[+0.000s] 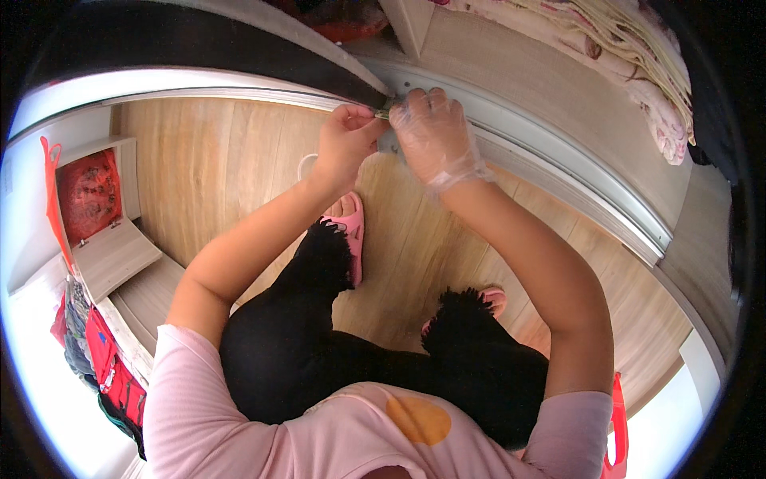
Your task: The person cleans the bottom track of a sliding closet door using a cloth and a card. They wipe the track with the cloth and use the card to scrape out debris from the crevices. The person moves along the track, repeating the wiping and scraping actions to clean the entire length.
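Observation:
My left hand (349, 142), bare, is closed in a pinch on a small greenish metallic-looking piece (382, 114) at the near edge of a dark sliding door panel (199, 52). Right beside it, my right hand (433, 136) wears a clear plastic glove and bends its fingers round the other end of the same piece. Most of that piece is hidden by my fingers, so its kind cannot be made out. Below the hands runs a pale metal door track (550, 136), along the base of a wardrobe.
Folded floral cloth (614, 48) lies on the wardrobe shelf at the upper right. At the left stand a small cabinet (120, 259) holding a red bag (89, 195) and piled clothes (112, 367). Pink slippers (356, 239) are on my feet on the wood floor (391, 255).

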Tool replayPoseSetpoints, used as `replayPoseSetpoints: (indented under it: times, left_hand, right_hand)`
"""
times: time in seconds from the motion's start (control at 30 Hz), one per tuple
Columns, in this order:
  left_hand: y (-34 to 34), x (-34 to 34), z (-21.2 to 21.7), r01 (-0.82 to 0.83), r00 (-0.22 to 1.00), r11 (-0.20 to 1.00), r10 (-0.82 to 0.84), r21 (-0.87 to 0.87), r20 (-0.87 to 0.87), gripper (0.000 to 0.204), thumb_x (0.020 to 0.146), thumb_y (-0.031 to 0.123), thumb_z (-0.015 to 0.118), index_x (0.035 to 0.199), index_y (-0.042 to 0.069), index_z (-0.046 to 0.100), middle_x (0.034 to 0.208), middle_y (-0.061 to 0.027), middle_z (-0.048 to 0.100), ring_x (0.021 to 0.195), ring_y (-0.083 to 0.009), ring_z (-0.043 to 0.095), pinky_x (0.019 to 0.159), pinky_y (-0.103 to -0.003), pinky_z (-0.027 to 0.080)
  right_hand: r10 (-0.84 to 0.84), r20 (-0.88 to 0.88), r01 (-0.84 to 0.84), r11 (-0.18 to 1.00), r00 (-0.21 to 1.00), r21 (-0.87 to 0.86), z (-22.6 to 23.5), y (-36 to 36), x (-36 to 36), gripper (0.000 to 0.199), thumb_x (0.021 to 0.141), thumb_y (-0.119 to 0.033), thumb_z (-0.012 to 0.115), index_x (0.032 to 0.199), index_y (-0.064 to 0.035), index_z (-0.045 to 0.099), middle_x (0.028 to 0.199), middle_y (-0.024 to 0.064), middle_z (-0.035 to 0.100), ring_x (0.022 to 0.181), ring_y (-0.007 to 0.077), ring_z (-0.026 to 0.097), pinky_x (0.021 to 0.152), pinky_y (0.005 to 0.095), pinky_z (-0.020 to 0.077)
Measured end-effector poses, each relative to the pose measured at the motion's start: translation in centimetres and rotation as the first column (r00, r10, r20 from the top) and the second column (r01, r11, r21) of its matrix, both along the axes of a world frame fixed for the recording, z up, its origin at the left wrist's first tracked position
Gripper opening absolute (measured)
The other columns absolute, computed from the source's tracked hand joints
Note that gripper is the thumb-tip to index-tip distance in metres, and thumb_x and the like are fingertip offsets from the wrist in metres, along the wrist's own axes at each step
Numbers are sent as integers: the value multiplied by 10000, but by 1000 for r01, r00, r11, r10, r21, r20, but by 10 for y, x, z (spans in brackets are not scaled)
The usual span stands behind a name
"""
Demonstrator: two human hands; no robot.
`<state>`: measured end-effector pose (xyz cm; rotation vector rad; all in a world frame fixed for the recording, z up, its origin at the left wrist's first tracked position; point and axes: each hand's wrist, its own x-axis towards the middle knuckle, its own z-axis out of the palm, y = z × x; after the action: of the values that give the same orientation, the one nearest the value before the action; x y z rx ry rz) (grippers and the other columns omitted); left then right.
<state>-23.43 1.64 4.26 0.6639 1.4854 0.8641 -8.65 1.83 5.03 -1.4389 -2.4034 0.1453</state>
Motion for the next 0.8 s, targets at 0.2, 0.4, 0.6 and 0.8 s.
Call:
replayPoseSetpoints:
  times: [0.2, 0.4, 0.6, 0.8]
  left_hand:
    - [5, 2, -7, 11, 995, 1000, -11, 1, -97, 200, 770, 119, 683, 797, 43, 500, 657, -7, 533, 535, -72, 480, 455, -214, 398]
    - [9, 6, -1, 33, 978, 994, -54, -105, -200, 240, 761, 159, 712, 755, 42, 503, 629, 3, 527, 494, -61, 453, 418, -205, 364]
    - [9, 4, -11, 18, 991, 998, -27, -66, -133, 217, 759, 141, 706, 771, 33, 518, 628, -4, 530, 497, -64, 461, 418, -209, 363]
    - [9, 5, -7, 15, 993, 999, -20, -39, -115, 182, 770, 110, 680, 783, 24, 521, 631, -13, 538, 504, -73, 479, 426, -208, 383]
  right_hand:
    - [-54, -2, 54, 997, 999, -49, 5, -8, 10, 162, 729, -97, 523, 888, -79, 551, 882, 98, 517, 876, 274, 519, 699, 392, 439]
    - [-203, -179, 133, 930, 963, -342, 25, -20, 32, 212, 733, -52, 520, 942, -40, 550, 940, 127, 531, 932, 296, 526, 764, 381, 458]
    - [-2, -101, 1, 1000, 995, -10, 10, -7, 28, 296, 704, -58, 547, 996, -77, 591, 959, 90, 542, 913, 280, 521, 782, 369, 458]
    - [31, -81, -24, 996, 996, 83, -8, 0, 25, 295, 709, -77, 539, 996, -94, 604, 953, 64, 542, 925, 257, 512, 802, 354, 454]
